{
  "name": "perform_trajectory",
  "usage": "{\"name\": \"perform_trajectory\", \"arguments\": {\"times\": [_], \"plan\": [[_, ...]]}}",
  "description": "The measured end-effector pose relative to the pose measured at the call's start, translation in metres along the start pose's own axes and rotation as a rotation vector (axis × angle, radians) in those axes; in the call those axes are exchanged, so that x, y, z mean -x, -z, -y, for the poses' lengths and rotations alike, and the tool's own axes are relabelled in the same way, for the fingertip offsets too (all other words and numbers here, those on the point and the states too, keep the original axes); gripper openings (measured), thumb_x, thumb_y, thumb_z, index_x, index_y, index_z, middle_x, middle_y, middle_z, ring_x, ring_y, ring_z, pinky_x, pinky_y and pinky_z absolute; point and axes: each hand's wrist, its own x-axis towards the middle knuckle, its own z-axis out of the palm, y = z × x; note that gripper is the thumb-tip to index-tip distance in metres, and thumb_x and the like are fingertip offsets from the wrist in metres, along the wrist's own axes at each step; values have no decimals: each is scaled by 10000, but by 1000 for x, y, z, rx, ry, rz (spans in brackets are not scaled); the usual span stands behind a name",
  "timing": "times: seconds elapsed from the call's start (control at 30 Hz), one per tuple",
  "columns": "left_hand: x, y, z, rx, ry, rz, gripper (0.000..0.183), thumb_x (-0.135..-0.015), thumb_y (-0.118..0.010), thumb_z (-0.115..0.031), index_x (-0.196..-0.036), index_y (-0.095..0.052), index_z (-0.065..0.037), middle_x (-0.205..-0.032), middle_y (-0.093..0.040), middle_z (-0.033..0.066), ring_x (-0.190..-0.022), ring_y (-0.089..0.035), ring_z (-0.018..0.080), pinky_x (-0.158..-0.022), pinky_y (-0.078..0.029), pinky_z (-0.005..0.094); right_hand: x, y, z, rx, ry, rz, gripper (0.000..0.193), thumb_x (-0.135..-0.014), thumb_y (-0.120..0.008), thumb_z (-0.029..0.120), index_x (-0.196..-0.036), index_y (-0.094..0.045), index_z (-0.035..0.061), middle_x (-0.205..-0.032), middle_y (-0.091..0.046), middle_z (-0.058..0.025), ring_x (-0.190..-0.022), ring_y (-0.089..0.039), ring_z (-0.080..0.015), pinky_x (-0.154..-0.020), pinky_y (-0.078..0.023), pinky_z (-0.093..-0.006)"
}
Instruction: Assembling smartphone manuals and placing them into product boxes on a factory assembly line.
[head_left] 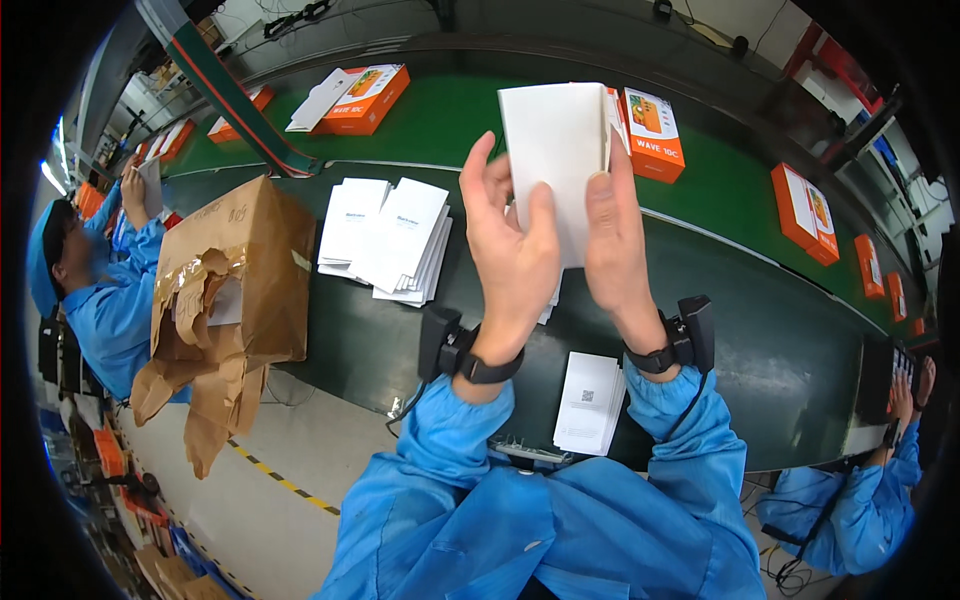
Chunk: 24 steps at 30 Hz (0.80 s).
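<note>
Both my hands are raised over the dark green table around a blank white paper sleeve, tilted upright. My left hand presses its thumb on the front face, with its other fingers at the left edge and partly behind. The thumb of my right hand lies along the right edge, where the paper layers part a little; its other fingers are mostly hidden behind. Beneath my wrists, near the table's front edge, lies a stack of white leaflets with a square code on top. Left of my hands are piled more white booklets.
A torn brown carton stands at the left. Beyond the table, a green conveyor belt carries several orange boxes, one with a white sheet on it. Co-workers in blue sit at left and right.
</note>
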Motion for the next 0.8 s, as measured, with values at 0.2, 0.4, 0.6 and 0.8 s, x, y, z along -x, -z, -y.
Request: {"name": "perform_trajectory", "arguments": {"times": [0.2,0.4,0.6,0.8], "plan": [[1,3,-4,-322,-55,77,696,-943,-887,-69,-1532,-566,117,-1280,-806,278,-1160,-835,323,-968,-685,397,7,16,-10,113,44,-62,800,-1115,-679,325,-1711,-341,-89,-1560,-629,-312,-1410,-672,-354,-1168,-536,-448],[-7,16,-10,-560,-110,177,560,-929,-859,-111,-1408,-642,84,-1079,-858,256,-956,-877,363,-806,-702,420,7,20,-3,-54,-14,-34,763,-1001,-833,165,-1614,-422,-29,-1436,-709,-249,-1332,-713,-277,-1113,-577,-418],[-8,15,-16,-460,106,279,598,-918,-898,-126,-1402,-655,127,-1179,-846,290,-1081,-864,324,-932,-707,398,-1,29,-12,-91,-90,-87,721,-986,-874,149,-1548,-455,-24,-1339,-760,-247,-1240,-761,-260,-1055,-601,-392],[-18,27,-25,-401,211,350,484,-955,-865,-79,-1354,-666,110,-1133,-861,240,-1054,-863,285,-877,-713,383,2,23,-15,108,-81,-119,693,-1012,-886,146,-1545,-473,-12,-1174,-827,-209,-1052,-824,-261,-917,-642,-359]]}}
